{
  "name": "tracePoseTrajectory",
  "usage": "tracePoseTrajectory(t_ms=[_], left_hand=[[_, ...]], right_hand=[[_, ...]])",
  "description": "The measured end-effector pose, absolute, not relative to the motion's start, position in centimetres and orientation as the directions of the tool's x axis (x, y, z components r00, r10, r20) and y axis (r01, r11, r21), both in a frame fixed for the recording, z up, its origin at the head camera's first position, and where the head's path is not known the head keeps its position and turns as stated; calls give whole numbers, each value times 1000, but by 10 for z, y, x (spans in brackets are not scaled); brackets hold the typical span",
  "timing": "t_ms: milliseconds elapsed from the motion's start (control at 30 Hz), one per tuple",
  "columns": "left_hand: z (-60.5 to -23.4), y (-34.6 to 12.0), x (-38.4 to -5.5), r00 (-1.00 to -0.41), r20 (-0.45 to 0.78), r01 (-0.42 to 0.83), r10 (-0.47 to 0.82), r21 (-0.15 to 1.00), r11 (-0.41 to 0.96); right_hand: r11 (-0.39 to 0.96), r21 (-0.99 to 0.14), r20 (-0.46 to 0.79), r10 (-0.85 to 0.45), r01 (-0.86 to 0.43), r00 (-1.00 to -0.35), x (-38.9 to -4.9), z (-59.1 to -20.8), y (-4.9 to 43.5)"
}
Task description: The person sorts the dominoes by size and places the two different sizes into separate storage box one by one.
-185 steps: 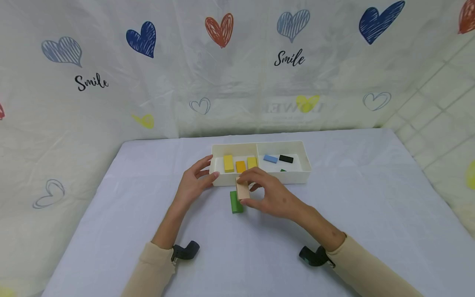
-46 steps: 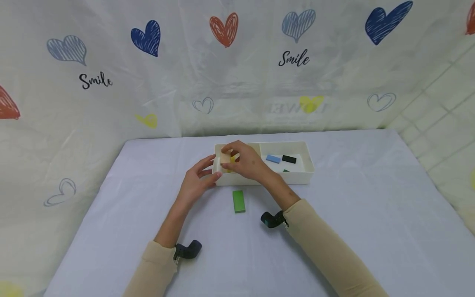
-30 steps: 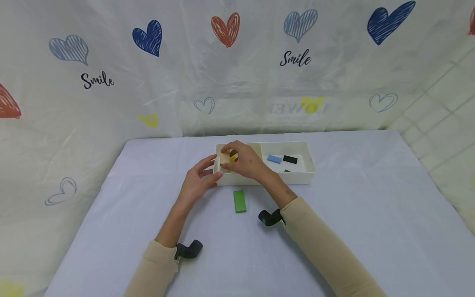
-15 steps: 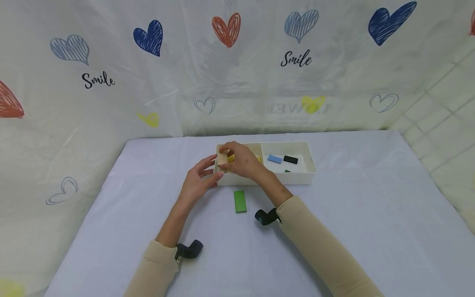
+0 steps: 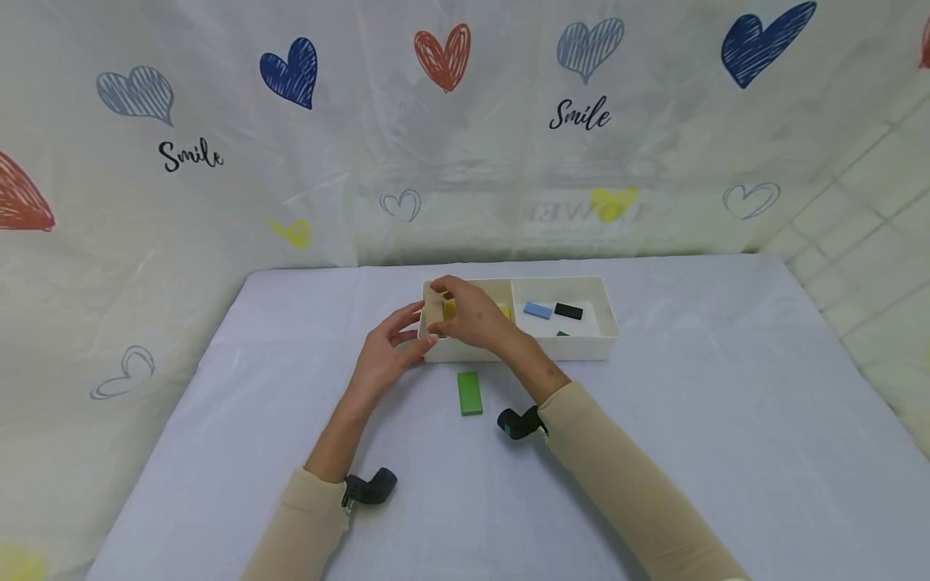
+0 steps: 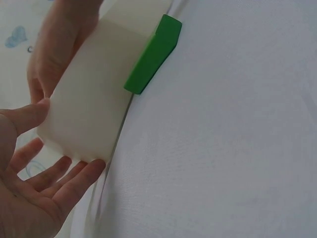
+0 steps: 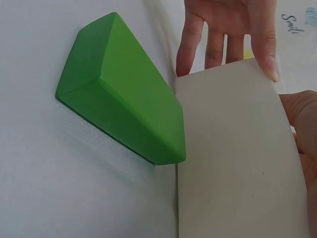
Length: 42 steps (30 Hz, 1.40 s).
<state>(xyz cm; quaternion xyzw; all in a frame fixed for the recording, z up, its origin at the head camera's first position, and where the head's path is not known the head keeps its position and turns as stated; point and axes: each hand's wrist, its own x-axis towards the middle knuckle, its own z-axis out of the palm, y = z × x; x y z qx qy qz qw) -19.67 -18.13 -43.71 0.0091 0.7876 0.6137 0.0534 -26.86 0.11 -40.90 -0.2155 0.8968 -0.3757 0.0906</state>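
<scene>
In the head view, my right hand point(image 5: 475, 315) pinches a plain wooden block point(image 5: 433, 309) between thumb and fingers. The block stands inside the left compartment of a white two-part box point(image 5: 523, 349), against its left end. My left hand point(image 5: 387, 347) holds that end of the box, thumb at the front corner, fingers along the end wall. Yellow blocks point(image 5: 505, 311) in this compartment are mostly hidden by my right hand. A green block point(image 5: 470, 394) lies on the table in front of the box; both wrist views show it close to the box's front wall.
The box's right compartment holds a blue block point(image 5: 538, 311), a black block point(image 5: 569, 311) and a partly hidden green piece point(image 5: 563, 334). Around the box spreads a white tablecloth point(image 5: 690, 420). Behind it hangs a curtain point(image 5: 465, 145) printed with hearts.
My right hand carried the wooden block from above the green block into the left compartment, then slightly left and lower towards the end wall. My left hand stayed at the box.
</scene>
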Motion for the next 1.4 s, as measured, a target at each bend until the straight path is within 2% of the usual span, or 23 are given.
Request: tracePoseTrajectory(t_ms=[167,700,1400], left_hand=[[-438,-180,-198,-994,-65,-42,88,970,241],[-437,-177,-200,-994,-88,-68,69,966,249],[-439,-179,-200,-992,-102,-81,71,965,248]], right_hand=[[640,-700,7,-437,-317,-899,-267,-409,5],[560,-758,101,-406,-334,-908,-259,-403,25],[499,-752,179,-474,-431,-862,-235,-399,41]])
